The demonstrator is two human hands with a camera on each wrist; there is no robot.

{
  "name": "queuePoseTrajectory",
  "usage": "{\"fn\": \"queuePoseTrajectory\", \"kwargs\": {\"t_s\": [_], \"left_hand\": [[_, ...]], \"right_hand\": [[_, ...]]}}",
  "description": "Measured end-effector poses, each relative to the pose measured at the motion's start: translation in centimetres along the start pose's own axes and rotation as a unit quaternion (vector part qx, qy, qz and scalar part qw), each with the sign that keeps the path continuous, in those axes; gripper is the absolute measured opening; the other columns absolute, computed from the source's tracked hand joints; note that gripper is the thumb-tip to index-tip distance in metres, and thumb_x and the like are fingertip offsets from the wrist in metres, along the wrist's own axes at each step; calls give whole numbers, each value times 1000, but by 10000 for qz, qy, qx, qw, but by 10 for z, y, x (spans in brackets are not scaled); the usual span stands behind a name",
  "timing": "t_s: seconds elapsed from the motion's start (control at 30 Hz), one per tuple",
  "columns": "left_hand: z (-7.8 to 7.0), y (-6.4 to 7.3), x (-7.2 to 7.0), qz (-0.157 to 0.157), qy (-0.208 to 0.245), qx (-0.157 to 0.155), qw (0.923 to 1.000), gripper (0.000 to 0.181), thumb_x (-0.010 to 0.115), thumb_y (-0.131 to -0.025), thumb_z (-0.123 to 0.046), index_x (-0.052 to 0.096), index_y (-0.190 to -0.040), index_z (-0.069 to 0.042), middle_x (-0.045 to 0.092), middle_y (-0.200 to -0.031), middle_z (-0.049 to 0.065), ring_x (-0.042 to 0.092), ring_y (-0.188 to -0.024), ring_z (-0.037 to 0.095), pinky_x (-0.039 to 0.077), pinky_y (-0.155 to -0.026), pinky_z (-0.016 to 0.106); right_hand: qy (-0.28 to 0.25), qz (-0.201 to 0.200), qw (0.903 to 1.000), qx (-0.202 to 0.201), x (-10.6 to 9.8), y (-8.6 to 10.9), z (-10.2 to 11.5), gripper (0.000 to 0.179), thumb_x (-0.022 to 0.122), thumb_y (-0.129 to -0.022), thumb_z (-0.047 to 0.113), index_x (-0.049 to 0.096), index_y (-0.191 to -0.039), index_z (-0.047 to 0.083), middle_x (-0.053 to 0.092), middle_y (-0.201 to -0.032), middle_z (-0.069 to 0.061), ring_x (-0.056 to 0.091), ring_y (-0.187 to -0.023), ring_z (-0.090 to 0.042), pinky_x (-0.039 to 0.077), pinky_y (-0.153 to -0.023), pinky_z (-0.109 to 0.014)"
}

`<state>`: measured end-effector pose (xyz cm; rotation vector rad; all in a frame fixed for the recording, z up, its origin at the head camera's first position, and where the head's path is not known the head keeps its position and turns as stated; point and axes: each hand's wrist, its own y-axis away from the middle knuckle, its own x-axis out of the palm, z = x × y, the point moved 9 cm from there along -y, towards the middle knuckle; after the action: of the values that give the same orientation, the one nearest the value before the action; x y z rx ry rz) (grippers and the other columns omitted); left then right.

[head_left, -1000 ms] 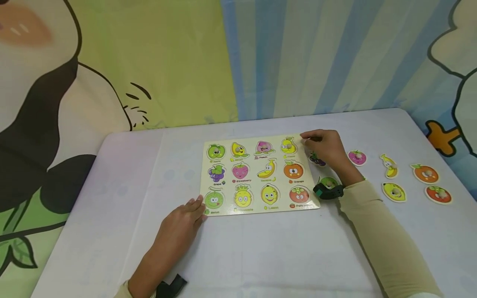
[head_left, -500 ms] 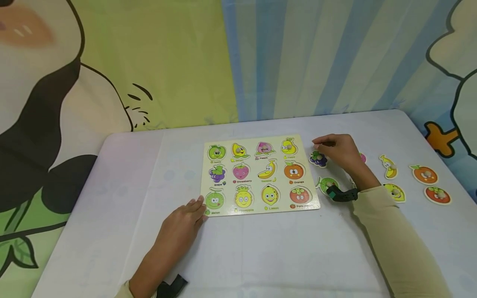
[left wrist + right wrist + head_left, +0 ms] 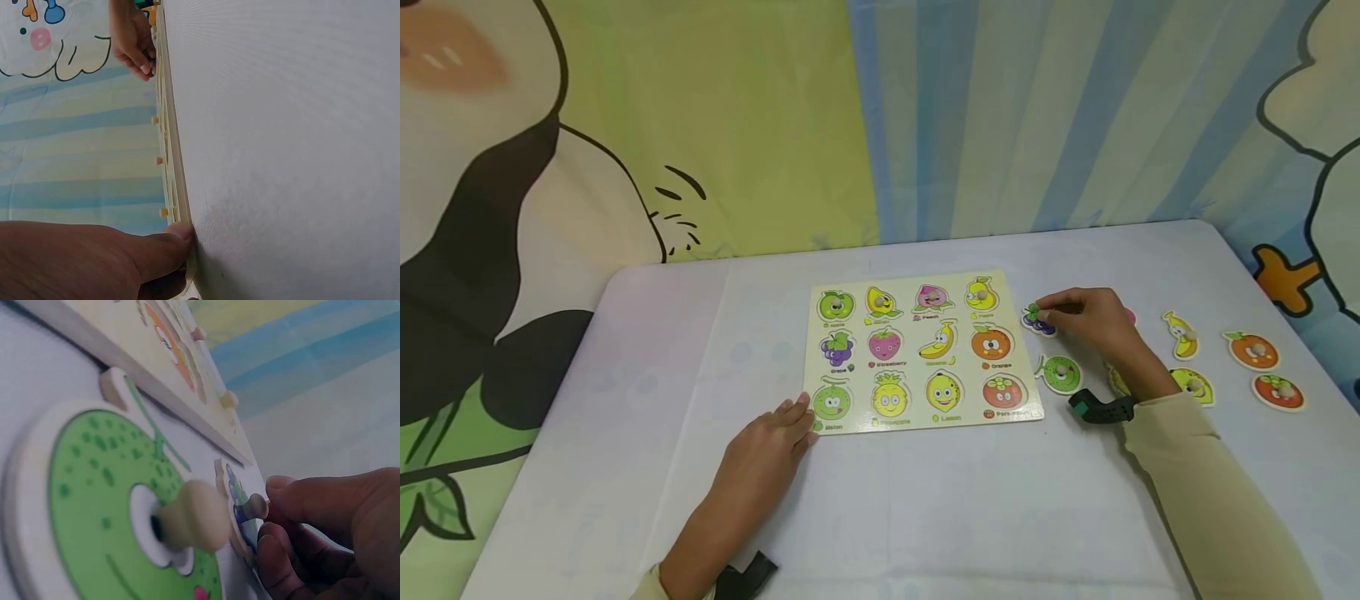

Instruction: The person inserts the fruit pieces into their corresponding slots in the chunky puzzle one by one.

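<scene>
A pale wooden puzzle board [image 3: 917, 358] with pictured fruits lies on the table. My left hand [image 3: 763, 462] rests at its near left corner, fingers fairly straight against the edge. To the right of the board, my right hand [image 3: 1097, 321] pinches the knob of the grape puzzle piece [image 3: 1037, 320], which lies on the cloth. The right wrist view has thumb and fingertips at the knob of that grape piece [image 3: 240, 503]. Closer to that camera is the green melon piece [image 3: 112, 487] with its own wooden knob. Apple [image 3: 836, 306] and pear [image 3: 981, 294] pieces with knobs sit in the board.
Right of the right hand lie a banana piece [image 3: 1182, 336], a lemon piece [image 3: 1195, 386], an orange piece [image 3: 1252, 351] and a persimmon piece [image 3: 1279, 392]. Partly covered by the right arm are a yellow piece [image 3: 1116, 380] and a pink piece [image 3: 1131, 317]. A printed cloth backdrop [image 3: 760, 125] rises behind the table.
My right hand has moved from the board's far right corner rightward and toward me, down to the grape piece, and now pinches its knob. My left hand has stayed put.
</scene>
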<state>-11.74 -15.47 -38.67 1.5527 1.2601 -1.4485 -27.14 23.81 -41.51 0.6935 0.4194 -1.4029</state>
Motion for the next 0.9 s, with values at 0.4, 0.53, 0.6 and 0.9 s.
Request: {"fn": "queuePoseTrajectory", "kwargs": {"t_s": [0.4, 0.53, 0.6, 0.9], "left_hand": [[-1, 0, -1, -9, -95, 50, 9999, 41, 84, -74, -5, 71, -112, 3, 63, -125, 15, 62, -113, 32, 52, -91, 46], [-2, -1, -1, -18, -103, 58, 9999, 41, 84, -74, -5, 71, -112, 3, 63, -125, 15, 62, -112, 33, 52, -91, 46], [-1, -1, -1, -24, -81, 60, 9999, 41, 84, -74, -5, 71, -112, 3, 63, -125, 15, 62, -112, 33, 52, -91, 46], [-1, -1, -1, -18, -47, 69, 10000, 40, 84, -75, -5, 71, -112, 3, 63, -125, 15, 62, -113, 32, 52, -91, 47]], "right_hand": [[268, 132, 9994, -166, 8, 3, 3, 26, 63, -96, 12, 67, -120, 3, 61, -120, -17, 52, -102, -30, 47, -84, -38], [500, 67, 9980, -377, 8, 2, 8, 23, 61, -96, 7, 68, -117, 1, 61, -120, -19, 52, -102, -31, 48, -83, -40], [561, 37, 9974, -451, 8, 2, 10, 23, 59, -96, 5, 68, -116, 0, 61, -119, -20, 53, -102, -31, 48, -83, -42], [377, -377, 9976, -440, -1, 3, 19, 22, 62, -96, 10, 70, -114, 0, 65, -113, -18, 54, -96, -28, 47, -76, -36]]}}
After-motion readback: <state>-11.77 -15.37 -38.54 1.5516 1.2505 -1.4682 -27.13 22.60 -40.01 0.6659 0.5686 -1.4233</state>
